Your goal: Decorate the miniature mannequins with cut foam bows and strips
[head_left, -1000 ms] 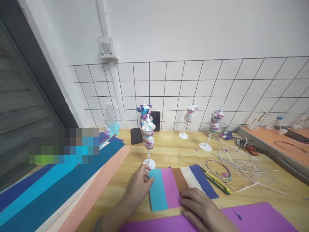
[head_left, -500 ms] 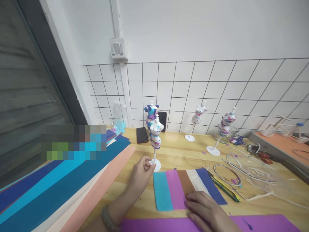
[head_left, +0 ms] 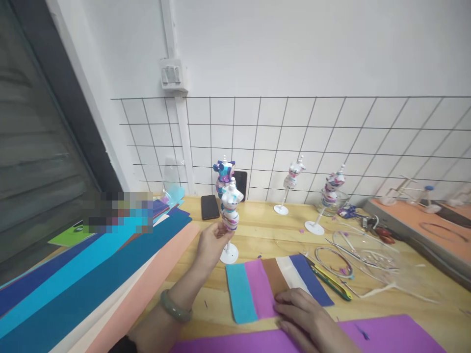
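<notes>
My left hand [head_left: 209, 246] is closed around the lower body and stem of a small white dress form [head_left: 231, 202], whose waist is wrapped in coloured strips. Its round base rests on the wooden table. My right hand [head_left: 311, 316] lies with fingers stretched over the brown and purple part of a striped sheet [head_left: 241, 293] in turquoise, purple, brown, cream and navy. Part of that hand is also over a large purple sheet [head_left: 393, 331] at the front edge. A yellow-green utility knife [head_left: 333, 282] lies against the striped sheet's right side.
Long coloured sheets [head_left: 147, 255] are stacked on the left. Behind stand a decorated dress form [head_left: 223, 172], two more forms [head_left: 294, 171] [head_left: 333, 189] and two phones [head_left: 210, 207] [head_left: 241, 184]. Coiled wire [head_left: 333, 262] and clear plastic [head_left: 382, 260] lie right, near an orange-topped box [head_left: 415, 220].
My left hand has moved up from the dress form's base to its stem and lower body. My right hand stays on the sheets. The view has shifted slightly right.
</notes>
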`<state>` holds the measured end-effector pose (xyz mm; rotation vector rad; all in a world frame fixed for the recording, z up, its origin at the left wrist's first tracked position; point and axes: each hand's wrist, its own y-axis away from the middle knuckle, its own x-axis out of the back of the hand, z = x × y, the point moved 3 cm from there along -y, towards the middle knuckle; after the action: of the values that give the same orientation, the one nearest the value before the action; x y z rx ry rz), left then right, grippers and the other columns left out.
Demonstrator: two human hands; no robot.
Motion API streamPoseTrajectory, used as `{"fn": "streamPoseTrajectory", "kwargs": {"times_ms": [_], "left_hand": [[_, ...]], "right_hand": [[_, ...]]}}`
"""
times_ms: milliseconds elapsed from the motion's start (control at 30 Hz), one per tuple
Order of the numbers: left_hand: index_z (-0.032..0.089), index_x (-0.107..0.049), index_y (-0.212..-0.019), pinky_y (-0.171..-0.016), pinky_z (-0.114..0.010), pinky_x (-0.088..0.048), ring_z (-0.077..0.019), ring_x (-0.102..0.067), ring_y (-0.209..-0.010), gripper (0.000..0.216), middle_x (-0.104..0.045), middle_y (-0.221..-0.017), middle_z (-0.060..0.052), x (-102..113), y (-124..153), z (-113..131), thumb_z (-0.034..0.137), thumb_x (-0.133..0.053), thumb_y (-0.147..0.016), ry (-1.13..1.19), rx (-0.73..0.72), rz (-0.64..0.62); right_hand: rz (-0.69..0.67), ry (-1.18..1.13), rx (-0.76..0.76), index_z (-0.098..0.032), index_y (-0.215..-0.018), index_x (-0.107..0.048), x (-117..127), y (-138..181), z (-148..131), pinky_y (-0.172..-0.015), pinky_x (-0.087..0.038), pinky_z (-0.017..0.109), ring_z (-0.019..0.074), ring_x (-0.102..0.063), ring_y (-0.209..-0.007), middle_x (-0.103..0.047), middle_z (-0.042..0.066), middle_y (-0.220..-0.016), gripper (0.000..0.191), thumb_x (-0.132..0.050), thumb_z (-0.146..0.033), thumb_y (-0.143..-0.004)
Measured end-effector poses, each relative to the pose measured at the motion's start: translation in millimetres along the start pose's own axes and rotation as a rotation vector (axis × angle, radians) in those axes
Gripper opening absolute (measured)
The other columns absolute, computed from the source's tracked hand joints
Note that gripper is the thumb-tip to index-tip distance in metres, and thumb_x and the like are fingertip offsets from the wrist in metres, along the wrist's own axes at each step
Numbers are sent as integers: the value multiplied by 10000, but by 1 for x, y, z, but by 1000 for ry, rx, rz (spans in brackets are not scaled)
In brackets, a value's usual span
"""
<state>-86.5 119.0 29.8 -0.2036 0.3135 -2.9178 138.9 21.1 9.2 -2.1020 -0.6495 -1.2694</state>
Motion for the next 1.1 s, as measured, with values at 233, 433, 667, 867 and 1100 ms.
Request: {"fn": "streamPoseTrajectory", "kwargs": {"times_ms": [233, 433, 667, 867, 1100], "left_hand": [[146, -637, -919, -680, -254, -451, -197, -614, -825, 342, -692, -894, -51, 12, 0, 16, 377, -659, -668, 80, -7, 66], [155, -635, -895, -675, -274, -469, -209, -628, -821, 346, -694, -811, -53, 6, 14, 37, 415, -649, -668, 77, 41, 64], [151, -575, -908, -609, -303, -488, -159, -612, -611, 333, -623, -667, -8, -39, 44, 34, 379, -649, -676, 391, 252, -329], [151, -540, -838, -543, -252, -469, -122, -600, -555, 251, -606, -676, -6, -58, 62, 14, 353, -634, -722, 532, 435, -465], [136, -527, -774, -564, -255, -466, -118, -589, -552, 240, -621, -655, -26, -66, 70, -3, 351, -627, -736, 499, 524, -472]], "right_hand": [[275, -1, -78, -204, -1015, -611, 19, 7, 19, -816, -480, 328, 200, -567, -955, -619, 99, -1022, 239, -401, -192, -900], [360, 296, -464, -163, -888, -652, 39, 26, 91, -758, -483, 359, 226, -617, -849, -676, 112, -901, 267, -394, -235, -881], [171, 427, -549, -168, -849, -654, 31, 24, 94, -712, -458, 332, 236, -646, -773, -691, 102, -763, 261, -394, -185, -866], [216, 489, -754, -169, -1055, -596, 40, 37, 103, -504, -428, 286, 257, -670, -683, -697, 135, -857, 298, -420, -206, -818], [279, 125, -816, -184, -993, -621, 57, 37, 93, -608, -482, 327, 263, -664, -770, -712, 104, -891, 349, -328, -335, -881]]}}
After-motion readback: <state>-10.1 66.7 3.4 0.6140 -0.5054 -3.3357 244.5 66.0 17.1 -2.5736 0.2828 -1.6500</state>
